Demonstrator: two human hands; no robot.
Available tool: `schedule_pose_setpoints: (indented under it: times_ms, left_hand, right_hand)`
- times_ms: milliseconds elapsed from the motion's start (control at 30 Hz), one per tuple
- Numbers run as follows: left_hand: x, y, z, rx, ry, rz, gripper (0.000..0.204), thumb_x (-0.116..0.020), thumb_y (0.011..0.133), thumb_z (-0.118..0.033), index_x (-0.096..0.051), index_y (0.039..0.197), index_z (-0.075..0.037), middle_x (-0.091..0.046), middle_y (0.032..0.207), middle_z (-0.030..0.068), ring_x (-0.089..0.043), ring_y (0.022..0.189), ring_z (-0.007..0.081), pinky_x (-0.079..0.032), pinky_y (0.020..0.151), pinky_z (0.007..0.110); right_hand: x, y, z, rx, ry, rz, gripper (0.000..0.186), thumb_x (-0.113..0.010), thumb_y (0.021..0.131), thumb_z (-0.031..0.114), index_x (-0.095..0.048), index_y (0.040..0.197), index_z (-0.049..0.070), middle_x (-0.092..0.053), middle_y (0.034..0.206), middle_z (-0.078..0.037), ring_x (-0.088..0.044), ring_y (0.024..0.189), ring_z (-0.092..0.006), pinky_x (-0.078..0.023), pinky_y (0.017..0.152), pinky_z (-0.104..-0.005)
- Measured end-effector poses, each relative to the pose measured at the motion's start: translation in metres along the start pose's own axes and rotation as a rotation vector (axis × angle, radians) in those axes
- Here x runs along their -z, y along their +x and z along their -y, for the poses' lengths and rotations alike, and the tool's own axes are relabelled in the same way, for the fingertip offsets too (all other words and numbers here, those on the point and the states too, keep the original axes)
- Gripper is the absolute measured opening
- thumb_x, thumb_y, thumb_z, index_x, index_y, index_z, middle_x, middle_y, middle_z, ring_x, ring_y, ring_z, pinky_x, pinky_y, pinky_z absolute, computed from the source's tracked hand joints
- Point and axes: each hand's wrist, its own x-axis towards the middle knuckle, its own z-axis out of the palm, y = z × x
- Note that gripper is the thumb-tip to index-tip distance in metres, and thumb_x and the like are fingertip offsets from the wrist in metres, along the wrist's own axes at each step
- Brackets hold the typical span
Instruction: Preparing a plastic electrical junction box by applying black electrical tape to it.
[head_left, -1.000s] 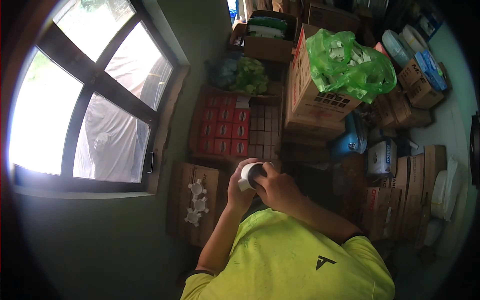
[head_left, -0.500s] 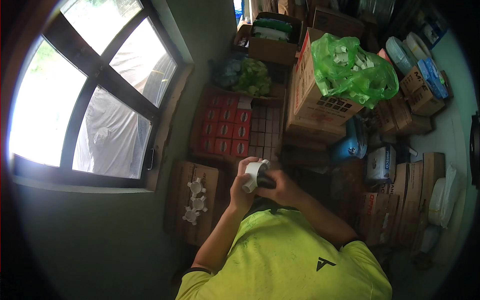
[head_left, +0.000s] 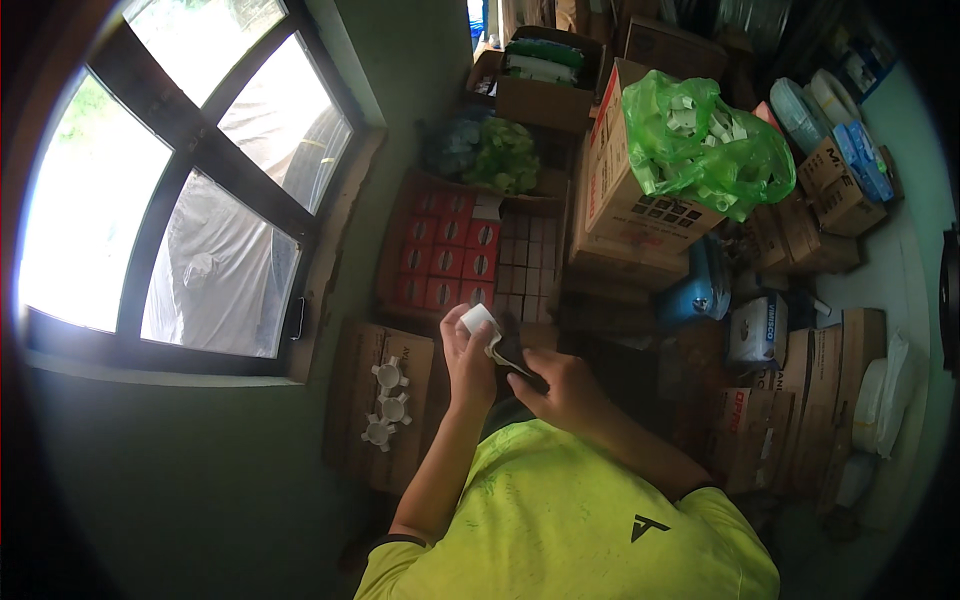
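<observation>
A person in a bright yellow shirt point(head_left: 600, 510) holds a white fitting point(head_left: 478, 319) in front of the chest. The left hand point(head_left: 468, 365) is clamped on it, thumb and fingers wrapped around its side, so that a squarish white face pokes out above the fingertips. A dark piece point(head_left: 514, 352), too shadowed to identify, lies against the fitting between the two hands. The right hand point(head_left: 563, 385) pinches the lower end of this piece, thumb below, fingers above.

The fitting looks like smooth, matte plastic. To the left, three similar white pieces point(head_left: 394, 408), round cups with short stubs sticking out, stand in a row on a brown cardboard box point(head_left: 350, 400). Beyond the hands, small red boxes point(head_left: 447, 232) sit in neat rows, several with a pale oval label. A crinkled, translucent green bag point(head_left: 765, 175) of angular white parts tops a tall carton point(head_left: 612, 190) printed with lettering and dark squares. More cartons point(head_left: 825, 375) at the right have printing in red and black. The shirt carries a dark angular mark.
</observation>
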Motion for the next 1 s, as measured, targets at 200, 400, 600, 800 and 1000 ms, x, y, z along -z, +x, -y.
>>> schedule_pose_setpoints:
  times_ms: [200,400,600,800,1000]
  left_hand:
    - [-0.004,-0.012,-0.001,-0.434,0.378,-0.061,0.051,-0.064,0.084,-0.004,-0.032,0.124,-0.006,-0.042,0.113,0.0094,-0.047,0.097,0.0137,-0.043,0.082,0.029]
    - [0.003,-0.013,-0.005,-0.857,0.705,-0.098,0.055,-0.063,0.081,-0.004,-0.03,0.124,-0.008,-0.025,0.131,0.0152,-0.045,0.102,0.0222,-0.044,0.085,0.038]
    - [-0.018,-0.024,-0.015,-1.02,0.618,0.047,0.058,-0.068,0.079,-0.008,-0.028,0.121,-0.011,-0.023,0.137,0.0174,-0.036,0.131,0.0445,-0.045,0.101,0.051]
    - [-0.039,-0.037,-0.047,-0.824,0.172,0.179,0.079,-0.079,0.076,-0.03,-0.026,0.131,-0.013,-0.032,0.138,0.0192,-0.039,0.13,0.0455,-0.043,0.102,0.053]
    - [-0.026,-0.034,-0.052,-0.646,0.373,0.271,0.075,-0.075,0.078,-0.019,-0.029,0.136,-0.006,-0.045,0.126,0.0194,-0.043,0.127,0.0389,-0.032,0.108,0.054]
  right_hand:
    - [0.002,-0.001,0.012,-0.048,-0.257,0.125,0.027,-0.065,0.084,0.02,-0.06,0.103,0.001,-0.063,0.098,-0.021,-0.065,0.078,-0.0355,-0.054,0.069,-0.0414]
    - [0.004,0.006,0.006,-0.249,0.657,0.385,0.038,-0.066,0.089,0.026,-0.059,0.116,0.001,-0.064,0.103,-0.01,-0.062,0.091,-0.0139,-0.049,0.081,-0.0336]
    - [-0.011,-0.006,0.01,-0.301,0.704,-0.038,0.014,-0.065,0.09,0.013,-0.068,0.09,-0.001,-0.059,0.078,0.002,-0.049,0.068,-0.0054,-0.038,0.057,-0.0226]
    - [0.009,0.007,-0.001,0.28,0.16,-0.193,0.011,-0.07,0.082,0.005,-0.068,0.092,0.0,-0.053,0.073,-0.006,-0.055,0.062,-0.0145,-0.042,0.058,-0.0258]
    - [0.002,-0.003,-0.004,0.217,0.218,-0.178,0.014,-0.07,0.085,0.011,-0.069,0.097,0.003,-0.053,0.075,-0.003,-0.052,0.062,-0.0124,-0.042,0.057,-0.0247]
